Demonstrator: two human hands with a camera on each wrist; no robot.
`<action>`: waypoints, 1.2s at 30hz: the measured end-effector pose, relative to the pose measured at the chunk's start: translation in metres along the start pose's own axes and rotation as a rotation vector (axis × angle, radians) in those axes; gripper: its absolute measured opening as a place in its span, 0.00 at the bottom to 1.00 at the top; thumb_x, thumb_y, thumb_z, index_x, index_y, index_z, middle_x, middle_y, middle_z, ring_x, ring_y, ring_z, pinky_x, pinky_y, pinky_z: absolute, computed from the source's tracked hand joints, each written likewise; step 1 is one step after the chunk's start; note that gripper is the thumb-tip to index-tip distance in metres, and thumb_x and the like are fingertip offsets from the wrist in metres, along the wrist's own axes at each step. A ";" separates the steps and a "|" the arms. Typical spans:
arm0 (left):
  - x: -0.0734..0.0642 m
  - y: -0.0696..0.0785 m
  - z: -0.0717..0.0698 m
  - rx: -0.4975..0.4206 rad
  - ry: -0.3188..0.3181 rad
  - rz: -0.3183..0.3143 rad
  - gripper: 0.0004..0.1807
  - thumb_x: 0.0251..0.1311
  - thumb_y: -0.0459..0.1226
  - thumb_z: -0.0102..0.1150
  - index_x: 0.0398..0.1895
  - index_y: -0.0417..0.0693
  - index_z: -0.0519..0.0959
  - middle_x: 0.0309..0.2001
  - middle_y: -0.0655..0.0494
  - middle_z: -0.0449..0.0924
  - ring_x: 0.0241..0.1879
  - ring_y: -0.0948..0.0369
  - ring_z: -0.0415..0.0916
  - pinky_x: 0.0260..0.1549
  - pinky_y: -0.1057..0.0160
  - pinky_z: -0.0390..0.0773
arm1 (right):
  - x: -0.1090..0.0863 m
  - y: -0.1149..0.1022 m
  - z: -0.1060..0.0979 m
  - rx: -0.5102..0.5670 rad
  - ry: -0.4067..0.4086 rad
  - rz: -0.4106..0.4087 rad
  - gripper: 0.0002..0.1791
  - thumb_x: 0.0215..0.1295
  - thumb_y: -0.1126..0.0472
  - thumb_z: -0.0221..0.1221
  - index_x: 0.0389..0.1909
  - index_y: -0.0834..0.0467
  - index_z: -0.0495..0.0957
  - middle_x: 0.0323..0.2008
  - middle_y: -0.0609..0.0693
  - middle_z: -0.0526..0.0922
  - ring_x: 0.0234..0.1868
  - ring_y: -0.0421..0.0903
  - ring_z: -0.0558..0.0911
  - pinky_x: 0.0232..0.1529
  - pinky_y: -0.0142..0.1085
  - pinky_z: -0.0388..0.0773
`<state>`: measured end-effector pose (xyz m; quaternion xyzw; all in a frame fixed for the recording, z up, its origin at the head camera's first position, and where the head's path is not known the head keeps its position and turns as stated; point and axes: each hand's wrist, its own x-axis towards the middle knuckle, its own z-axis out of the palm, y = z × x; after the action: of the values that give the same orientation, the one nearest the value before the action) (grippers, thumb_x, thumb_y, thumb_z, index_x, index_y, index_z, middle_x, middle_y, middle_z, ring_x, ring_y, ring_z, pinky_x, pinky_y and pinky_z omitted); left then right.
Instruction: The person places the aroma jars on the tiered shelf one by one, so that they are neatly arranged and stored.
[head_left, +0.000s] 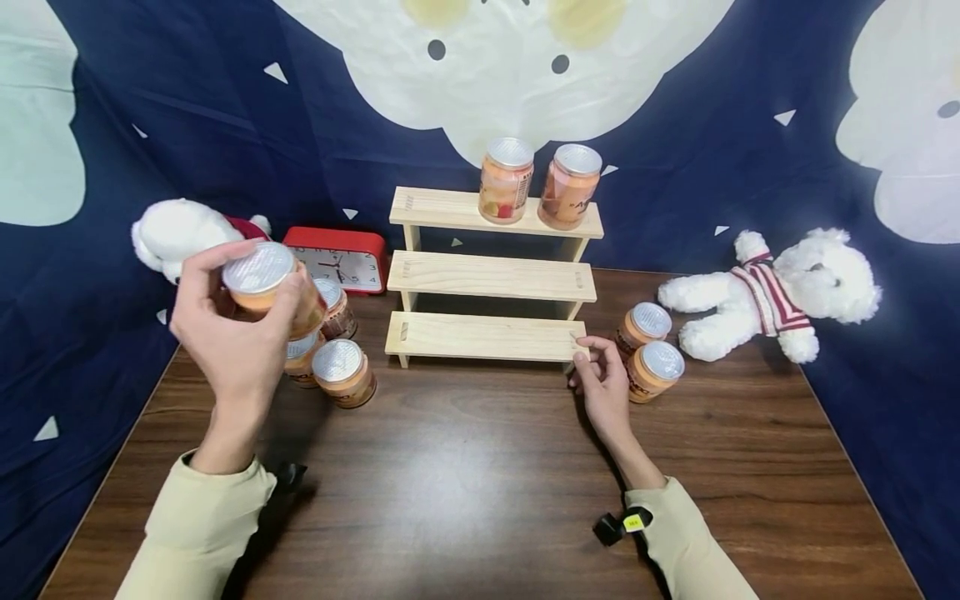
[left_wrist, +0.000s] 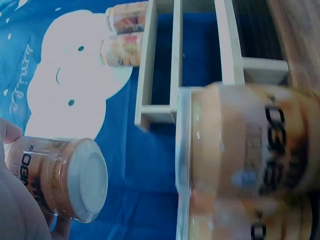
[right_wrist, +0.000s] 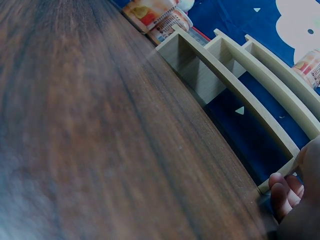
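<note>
My left hand [head_left: 236,333] grips a clear fruit jar [head_left: 258,271] with a silver lid, raised over several similar jars [head_left: 343,372] at the table's left. In the left wrist view the held jar [left_wrist: 87,180] shows its pale base. At the right end of a three-step wooden shelf [head_left: 487,336], my right hand [head_left: 606,392] holds the lowest step's corner between thumb and fingers. The right wrist view shows its curled fingers [right_wrist: 282,195] at the shelf's end leg. Two jars [head_left: 570,187] stand upright on the top step, towards its right side.
Two more jars [head_left: 656,371] stand right of the shelf, close to my right hand. A white plush bear [head_left: 776,292] lies behind them. A red clock [head_left: 337,260] and another white plush toy [head_left: 187,237] are at the back left. A dark blue cloth [head_left: 247,125] hangs behind.
</note>
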<state>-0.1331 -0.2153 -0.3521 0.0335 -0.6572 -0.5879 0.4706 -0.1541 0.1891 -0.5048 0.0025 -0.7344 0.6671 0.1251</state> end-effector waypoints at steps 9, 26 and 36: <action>-0.008 0.002 0.027 -0.068 -0.126 -0.003 0.26 0.50 0.25 0.80 0.55 0.35 0.85 0.52 0.48 0.90 0.49 0.56 0.86 0.50 0.67 0.84 | 0.001 0.001 0.004 0.001 -0.016 -0.007 0.12 0.82 0.72 0.58 0.60 0.70 0.77 0.33 0.48 0.76 0.24 0.39 0.79 0.25 0.27 0.76; -0.019 0.008 0.074 -0.054 -0.299 0.019 0.28 0.57 0.35 0.82 0.59 0.37 0.83 0.57 0.50 0.90 0.53 0.60 0.85 0.54 0.66 0.84 | -0.001 0.000 -0.001 0.007 0.002 -0.003 0.13 0.82 0.71 0.59 0.61 0.71 0.76 0.33 0.48 0.75 0.24 0.39 0.80 0.25 0.27 0.77; -0.005 0.004 0.104 -0.045 -0.355 0.013 0.28 0.60 0.36 0.81 0.61 0.38 0.82 0.55 0.54 0.89 0.51 0.63 0.84 0.49 0.67 0.84 | -0.001 0.000 0.000 0.008 0.004 0.007 0.13 0.82 0.71 0.58 0.61 0.72 0.76 0.33 0.47 0.76 0.24 0.39 0.80 0.25 0.27 0.77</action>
<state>-0.1964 -0.1340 -0.3381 -0.0856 -0.7168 -0.5960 0.3516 -0.1531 0.1888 -0.5046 -0.0008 -0.7313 0.6706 0.1244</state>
